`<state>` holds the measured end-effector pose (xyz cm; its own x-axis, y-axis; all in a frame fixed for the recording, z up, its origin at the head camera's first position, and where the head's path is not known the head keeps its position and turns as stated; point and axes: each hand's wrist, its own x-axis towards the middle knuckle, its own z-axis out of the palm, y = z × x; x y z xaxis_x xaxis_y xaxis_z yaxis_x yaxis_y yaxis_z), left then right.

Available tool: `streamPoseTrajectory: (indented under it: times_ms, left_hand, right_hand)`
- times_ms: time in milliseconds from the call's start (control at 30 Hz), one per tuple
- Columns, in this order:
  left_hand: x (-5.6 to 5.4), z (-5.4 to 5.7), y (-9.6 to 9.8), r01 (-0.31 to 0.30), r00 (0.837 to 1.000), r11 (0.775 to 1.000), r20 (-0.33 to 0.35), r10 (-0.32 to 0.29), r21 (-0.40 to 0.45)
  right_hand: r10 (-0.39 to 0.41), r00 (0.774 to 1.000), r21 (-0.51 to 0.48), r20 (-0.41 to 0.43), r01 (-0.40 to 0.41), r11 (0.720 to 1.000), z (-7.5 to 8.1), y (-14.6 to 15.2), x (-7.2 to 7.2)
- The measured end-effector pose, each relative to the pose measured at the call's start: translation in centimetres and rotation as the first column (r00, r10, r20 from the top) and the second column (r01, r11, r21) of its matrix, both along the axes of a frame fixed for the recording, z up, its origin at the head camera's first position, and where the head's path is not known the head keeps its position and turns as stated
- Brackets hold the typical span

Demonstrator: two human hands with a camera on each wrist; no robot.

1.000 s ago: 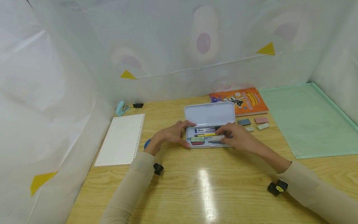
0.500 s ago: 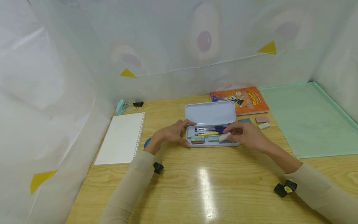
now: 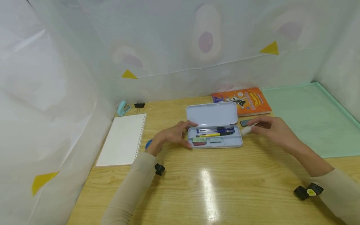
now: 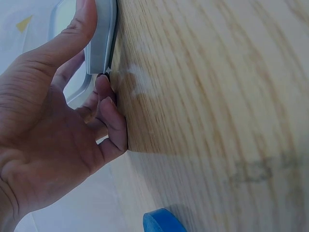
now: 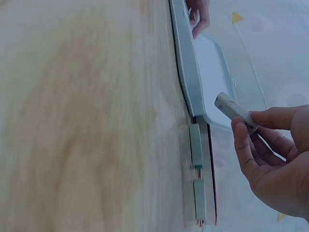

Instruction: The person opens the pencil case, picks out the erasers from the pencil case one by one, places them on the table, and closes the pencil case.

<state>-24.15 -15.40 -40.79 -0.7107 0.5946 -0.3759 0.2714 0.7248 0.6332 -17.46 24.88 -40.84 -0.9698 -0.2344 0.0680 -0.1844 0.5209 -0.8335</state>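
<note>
An open light-blue pencil case (image 3: 232, 142) lies on the wooden table in the head view, lid tipped back. My left hand (image 3: 175, 133) holds its left end, thumb at the front corner and a finger at the back. Just beyond the right end, my right hand (image 3: 278, 132) pinches a whitish eraser (image 3: 247, 130) between thumb and fingers, above the table; the right wrist view shows dark marks on the eraser (image 5: 235, 111). Inside the case are a yellow pen (image 3: 209, 135), blue pens (image 3: 216, 130), a green eraser (image 3: 199, 140) over something red, and a pale-blue eraser (image 3: 215, 140).
A dark-blue eraser (image 3: 245, 122) lies right of the case, partly behind my right hand. An orange book (image 3: 250, 101) and green mat (image 3: 303, 115) are behind and right. Leftward are a notebook (image 3: 122, 139), stapler (image 3: 122, 108), binder clip (image 3: 139, 105) and round blue object (image 3: 149, 144).
My right hand has lifted the whitish eraser out of the pencil case and carried it right, past the case's end. My left hand has stayed at the left end.
</note>
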Motion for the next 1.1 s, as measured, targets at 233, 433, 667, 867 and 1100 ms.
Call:
streamPoseTrajectory:
  times_ms: [233,433,667,867,1100]
  left_hand:
    - [0.1,-0.1,0.0,0.003,1.000,1.000,0.001,-0.003,-0.001]
    - [0.2,-0.1,0.0,-0.007,1.000,1.000,0.001,0.007,-0.002]
    - [0.1,-0.3,0.0,-0.003,1.000,1.000,0.005,0.003,0.005]
    - [0.0,-0.4,-0.1,-0.002,1.000,1.000,-0.004,0.002,-0.007]
    - [-0.1,-0.1,-0.1,0.002,1.000,1.000,-0.010,-0.003,-0.008]
  right_hand:
    - [-0.019,1.000,0.081,0.022,0.017,0.997,-0.5,1.5,0.6]
    - [0.052,0.999,0.083,0.018,-0.053,0.995,-0.8,1.5,0.5]
    - [0.061,0.997,0.158,0.052,-0.069,0.985,-0.8,2.0,0.4]
    - [0.051,0.995,0.200,0.089,-0.068,0.978,-0.4,3.0,0.5]
    - [0.047,0.995,0.130,0.093,-0.059,0.990,0.1,4.0,0.8]
